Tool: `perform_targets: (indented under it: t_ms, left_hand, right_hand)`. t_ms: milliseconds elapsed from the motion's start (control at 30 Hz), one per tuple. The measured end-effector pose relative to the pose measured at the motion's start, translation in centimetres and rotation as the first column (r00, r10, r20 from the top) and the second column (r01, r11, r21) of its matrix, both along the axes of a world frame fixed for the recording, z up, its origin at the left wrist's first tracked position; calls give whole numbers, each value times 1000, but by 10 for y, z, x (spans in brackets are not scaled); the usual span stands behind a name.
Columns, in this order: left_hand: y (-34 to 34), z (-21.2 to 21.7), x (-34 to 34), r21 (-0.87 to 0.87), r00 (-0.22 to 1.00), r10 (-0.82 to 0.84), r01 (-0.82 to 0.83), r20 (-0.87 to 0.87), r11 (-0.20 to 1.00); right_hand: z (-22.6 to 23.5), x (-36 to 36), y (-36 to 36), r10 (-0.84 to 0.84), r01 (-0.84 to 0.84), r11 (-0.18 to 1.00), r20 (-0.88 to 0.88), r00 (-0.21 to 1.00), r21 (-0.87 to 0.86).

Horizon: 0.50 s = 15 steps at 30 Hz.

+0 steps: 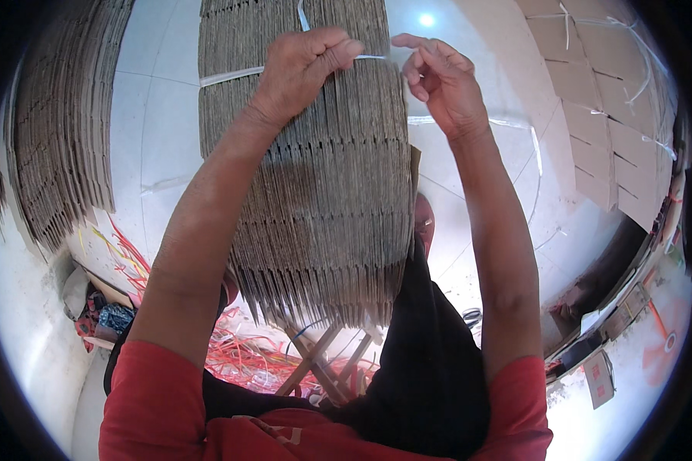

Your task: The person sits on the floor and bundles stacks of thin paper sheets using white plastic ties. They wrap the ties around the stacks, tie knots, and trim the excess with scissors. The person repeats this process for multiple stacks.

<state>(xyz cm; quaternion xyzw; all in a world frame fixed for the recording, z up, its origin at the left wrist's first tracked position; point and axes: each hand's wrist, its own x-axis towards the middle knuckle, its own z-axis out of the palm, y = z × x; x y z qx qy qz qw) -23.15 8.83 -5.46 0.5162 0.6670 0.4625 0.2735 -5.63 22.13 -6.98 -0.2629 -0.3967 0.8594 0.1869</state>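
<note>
Head view: left hand (304,65) clenches white strap (231,75) across stacked cardboard (323,200); right hand (438,81) pinches its free end, keeping it taut.

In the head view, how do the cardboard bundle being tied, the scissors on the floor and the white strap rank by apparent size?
1. Cardboard bundle, by far the largest.
2. White strap, a long thin band across it.
3. Scissors, tiny, though they lie farther from the camera, so their true size is unsure.
</note>
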Motion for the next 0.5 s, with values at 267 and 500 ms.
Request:
perform_targets:
  t_ms: [267,500]
  left_hand:
    - [0,3,0,0,985,22,-22,172,1000]
    - [-3,8,-6,-88,916,114,-86,384,992]
  right_hand:
    - [-5,-20,5,10,-27,980,-88,996,-198]
    - [2,-31,5,91,-80,994,149,985,-79]
